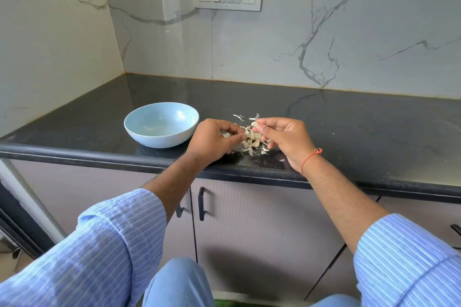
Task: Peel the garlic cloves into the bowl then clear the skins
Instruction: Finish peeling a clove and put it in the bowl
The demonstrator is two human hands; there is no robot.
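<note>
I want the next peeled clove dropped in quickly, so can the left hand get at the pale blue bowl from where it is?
Probably yes. The left hand sits just right of the pale blue round bowl on the black countertop, and nothing lies between them; the garlic skins are on its other side.

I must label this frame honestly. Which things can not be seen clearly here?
- Head view: how many cloves remain in the garlic pile; both hands cover part of it.
- What the left hand holds; its fingers curl away.
- Whether the bowl holds cloves; pale marks too faint.
</note>
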